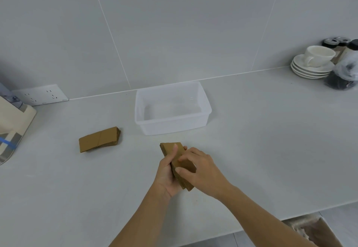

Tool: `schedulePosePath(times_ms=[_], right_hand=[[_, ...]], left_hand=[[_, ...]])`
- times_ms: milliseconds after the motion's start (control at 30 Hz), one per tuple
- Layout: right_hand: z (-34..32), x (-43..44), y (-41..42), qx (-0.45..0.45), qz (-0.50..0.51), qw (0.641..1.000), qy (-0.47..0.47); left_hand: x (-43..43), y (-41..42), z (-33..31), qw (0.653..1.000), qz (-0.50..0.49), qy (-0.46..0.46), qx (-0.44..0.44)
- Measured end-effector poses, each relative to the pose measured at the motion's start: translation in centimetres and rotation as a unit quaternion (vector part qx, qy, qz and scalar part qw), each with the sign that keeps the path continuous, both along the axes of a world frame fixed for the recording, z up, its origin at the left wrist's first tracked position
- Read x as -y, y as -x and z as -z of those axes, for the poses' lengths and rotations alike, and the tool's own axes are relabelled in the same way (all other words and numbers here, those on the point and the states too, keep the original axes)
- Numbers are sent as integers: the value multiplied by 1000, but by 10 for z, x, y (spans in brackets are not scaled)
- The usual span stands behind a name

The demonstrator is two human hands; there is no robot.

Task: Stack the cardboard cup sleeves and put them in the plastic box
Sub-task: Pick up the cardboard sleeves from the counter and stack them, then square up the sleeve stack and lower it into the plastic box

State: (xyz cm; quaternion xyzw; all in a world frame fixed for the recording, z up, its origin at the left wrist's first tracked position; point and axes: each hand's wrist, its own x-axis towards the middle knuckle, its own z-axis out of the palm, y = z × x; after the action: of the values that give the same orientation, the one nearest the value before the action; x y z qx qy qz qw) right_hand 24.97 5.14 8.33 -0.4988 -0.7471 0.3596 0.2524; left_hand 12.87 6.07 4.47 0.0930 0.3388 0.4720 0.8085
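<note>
Both hands are meeting over the near middle of the pale grey surface [251, 130], gripping one stack of cardboard cup sleeves [180, 161] between them. The left hand [167, 175] is cupping the stack from its left side, thumb lying up along the top sleeve and fingers [185, 147] wrapping underneath, so it is closed firmly on the cardboard. The right hand [201, 171] is pressing in from the right, its thumb and fingers curling onto the stack's upper face and near edge, also closed on it. The held stack is tilting, one end pointing away toward the plastic box [172, 109], which is sitting open and translucent just beyond the hands, close to the tiled wall. A second stack of sleeves [99, 139] is lying flat on the surface to the left, well apart from the hands and beside the box. At the far right, a white cup [317, 56] is resting on a pile of saucers [310, 69], next to dark-lidded jars [341, 42].
</note>
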Motion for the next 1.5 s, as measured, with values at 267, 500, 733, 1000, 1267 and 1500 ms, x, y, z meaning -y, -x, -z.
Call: schedulePosePath(times_ms=[267,500,733,1000,1267,1500], right_hand=[[-3,-24,-20,-33,50,998,18],[-12,-39,-31,-57,-13,995,79],[-16,-43,-33,-84,-93,981,151],[-10,-54,-34,-132,-95,968,190],[-5,-74,-47,-263,-11,942,207],[1,-85,-46,-332,52,916,219]], left_hand=[[-1,8,-17,978,105,-60,-167],[3,10,-26,926,242,-112,-268],[6,15,-32,911,298,-100,-266],[0,19,-35,941,242,-87,-222],[-5,41,-35,984,40,-85,-149],[8,33,-37,951,-61,-135,-270]])
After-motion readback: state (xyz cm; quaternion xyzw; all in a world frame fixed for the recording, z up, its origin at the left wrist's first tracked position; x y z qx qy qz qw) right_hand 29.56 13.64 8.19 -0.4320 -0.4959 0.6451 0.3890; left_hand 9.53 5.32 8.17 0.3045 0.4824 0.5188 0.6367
